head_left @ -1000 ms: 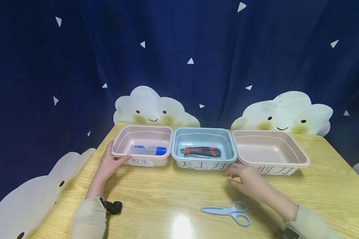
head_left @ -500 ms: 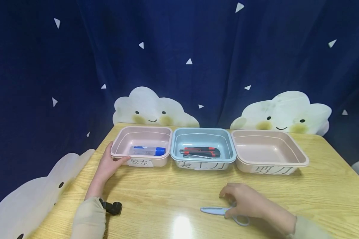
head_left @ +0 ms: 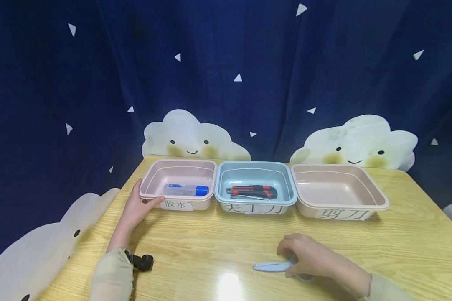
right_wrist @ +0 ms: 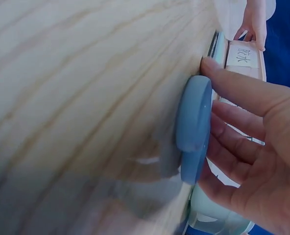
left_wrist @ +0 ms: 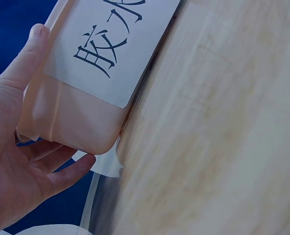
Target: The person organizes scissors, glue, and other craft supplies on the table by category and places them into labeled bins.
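Note:
A pair of light blue scissors [head_left: 271, 266] is at the front of the table, blades pointing left. My right hand [head_left: 310, 256] pinches its handles, which it partly hides in the head view. In the right wrist view, the scissors' handle loops [right_wrist: 194, 115] stand tilted between thumb and fingers. My left hand [head_left: 135, 210] grips the left front corner of a pink plastic bin [head_left: 148, 179], thumb at the front rim and fingers round the side. A glue tube [head_left: 184, 190] with a blue cap lies in that bin.
A blue bin [head_left: 256, 166] in the middle holds red-and-black utility knives [head_left: 254, 191]. At the right stands a beige bin [head_left: 335, 186] with nothing inside. Each bin has a paper label in front. A dark blue curtain [head_left: 211, 62] hangs behind the wooden table [head_left: 196, 251].
My right hand has come down from beside the bins to the scissors and taken hold of the handles. The scissors have shifted slightly. My left hand has stayed on the pink bin.

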The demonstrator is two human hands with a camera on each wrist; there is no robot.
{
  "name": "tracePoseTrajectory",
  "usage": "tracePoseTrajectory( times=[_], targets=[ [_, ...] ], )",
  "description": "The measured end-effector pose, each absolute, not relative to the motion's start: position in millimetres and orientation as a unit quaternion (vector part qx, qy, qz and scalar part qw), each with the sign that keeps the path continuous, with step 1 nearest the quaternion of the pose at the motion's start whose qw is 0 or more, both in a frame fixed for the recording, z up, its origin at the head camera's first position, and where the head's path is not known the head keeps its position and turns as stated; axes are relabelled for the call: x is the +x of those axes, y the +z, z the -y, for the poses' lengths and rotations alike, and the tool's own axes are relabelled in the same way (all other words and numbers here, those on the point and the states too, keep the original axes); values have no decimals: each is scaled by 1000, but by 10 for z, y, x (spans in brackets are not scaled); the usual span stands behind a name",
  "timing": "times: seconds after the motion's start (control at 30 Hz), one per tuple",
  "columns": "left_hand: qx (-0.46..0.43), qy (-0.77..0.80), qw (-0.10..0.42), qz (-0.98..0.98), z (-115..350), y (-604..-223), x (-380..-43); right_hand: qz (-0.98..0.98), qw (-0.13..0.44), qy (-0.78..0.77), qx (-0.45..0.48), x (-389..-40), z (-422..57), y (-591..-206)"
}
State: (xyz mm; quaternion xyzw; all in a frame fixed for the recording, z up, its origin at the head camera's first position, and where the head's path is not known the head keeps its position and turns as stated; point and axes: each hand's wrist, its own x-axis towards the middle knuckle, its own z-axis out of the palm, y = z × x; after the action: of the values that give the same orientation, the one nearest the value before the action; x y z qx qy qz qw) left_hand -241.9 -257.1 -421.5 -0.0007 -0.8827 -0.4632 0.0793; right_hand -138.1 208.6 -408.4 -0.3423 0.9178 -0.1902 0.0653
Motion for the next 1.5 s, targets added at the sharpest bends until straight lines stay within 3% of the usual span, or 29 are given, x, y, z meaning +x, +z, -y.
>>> tracePoseTrajectory(
  times=[0.2,0.5,1.5],
  targets=[
    [-2,-461,80,884,2577,-4211,-2420,-911,97,-224,-334,-1360,-2056,-4057],
    [-4,-463,81,883,2554,-4196,-2400,-912,82,-211,-344,-1323,-2060,-4035],
    [-1,-465,79,882,2561,-4201,-2406,-918,-153,-104,-352,-1531,-2635,-3400]
  ],
)
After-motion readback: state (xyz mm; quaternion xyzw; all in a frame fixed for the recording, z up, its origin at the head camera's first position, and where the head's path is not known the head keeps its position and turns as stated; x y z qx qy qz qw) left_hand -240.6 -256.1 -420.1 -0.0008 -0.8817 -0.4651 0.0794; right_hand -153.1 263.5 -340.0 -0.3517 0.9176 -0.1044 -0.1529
